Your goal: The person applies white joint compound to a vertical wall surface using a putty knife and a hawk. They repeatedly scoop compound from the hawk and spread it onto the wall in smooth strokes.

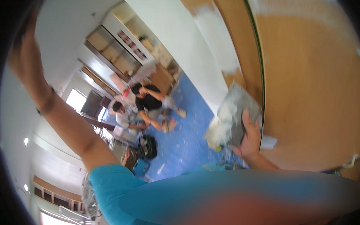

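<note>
Person's right hand (250,139): clamped on 5 o'clock edge of gray flat board (246,100), thumb across gray face. Board position: 11 o'clock from hand, in contact. Whitish paste (226,109): coats board's 9 o'clock side. Wood panel (310,88): 3 o'clock of board. Blue floor sheet (179,138): beyond, toward 8 o'clock. Left hand (26,60): raised toward 10 o'clock, well apart from board; blurred, finger state cannot be told.

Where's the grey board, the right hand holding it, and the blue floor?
Grey board (241,106): head view, on its flat side.
Right hand (250,139): head view, its middle.
Blue floor (186,126): head view, a bare patch.
</note>
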Demonstrator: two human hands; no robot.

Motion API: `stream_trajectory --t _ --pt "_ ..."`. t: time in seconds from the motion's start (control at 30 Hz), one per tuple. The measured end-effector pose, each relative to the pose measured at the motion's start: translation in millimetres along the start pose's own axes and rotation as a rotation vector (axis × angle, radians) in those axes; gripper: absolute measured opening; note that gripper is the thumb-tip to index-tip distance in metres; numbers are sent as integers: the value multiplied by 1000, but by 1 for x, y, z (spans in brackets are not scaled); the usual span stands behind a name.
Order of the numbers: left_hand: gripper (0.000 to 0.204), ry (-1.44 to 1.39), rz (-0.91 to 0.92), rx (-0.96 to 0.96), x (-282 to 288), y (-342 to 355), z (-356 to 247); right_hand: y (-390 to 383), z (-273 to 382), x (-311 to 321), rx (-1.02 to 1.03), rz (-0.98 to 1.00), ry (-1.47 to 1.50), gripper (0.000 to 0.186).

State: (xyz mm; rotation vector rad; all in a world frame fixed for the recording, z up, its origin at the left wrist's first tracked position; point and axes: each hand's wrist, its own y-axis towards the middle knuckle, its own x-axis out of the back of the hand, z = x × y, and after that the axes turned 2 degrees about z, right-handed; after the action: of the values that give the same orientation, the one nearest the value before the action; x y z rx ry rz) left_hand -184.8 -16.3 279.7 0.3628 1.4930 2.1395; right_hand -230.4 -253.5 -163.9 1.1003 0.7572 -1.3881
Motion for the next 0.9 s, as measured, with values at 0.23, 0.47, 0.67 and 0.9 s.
stream_trajectory --t 0.23,0.47,0.67,0.9 --pt "40 -1133 17 1770 34 -342 -46 47 -52 -12 309 -104 30 32" --pt "32 -1320 241 1756 73 -442 -101 38 -120 -7 403 10 -150 33" --pt "20 -1142 518 1767 72 -459 -102 29 -141 13 290 -76 -143 32" --pt "19 -1133 483 1764 74 -488 -114 20 -156 43 305 -227 -171 26"
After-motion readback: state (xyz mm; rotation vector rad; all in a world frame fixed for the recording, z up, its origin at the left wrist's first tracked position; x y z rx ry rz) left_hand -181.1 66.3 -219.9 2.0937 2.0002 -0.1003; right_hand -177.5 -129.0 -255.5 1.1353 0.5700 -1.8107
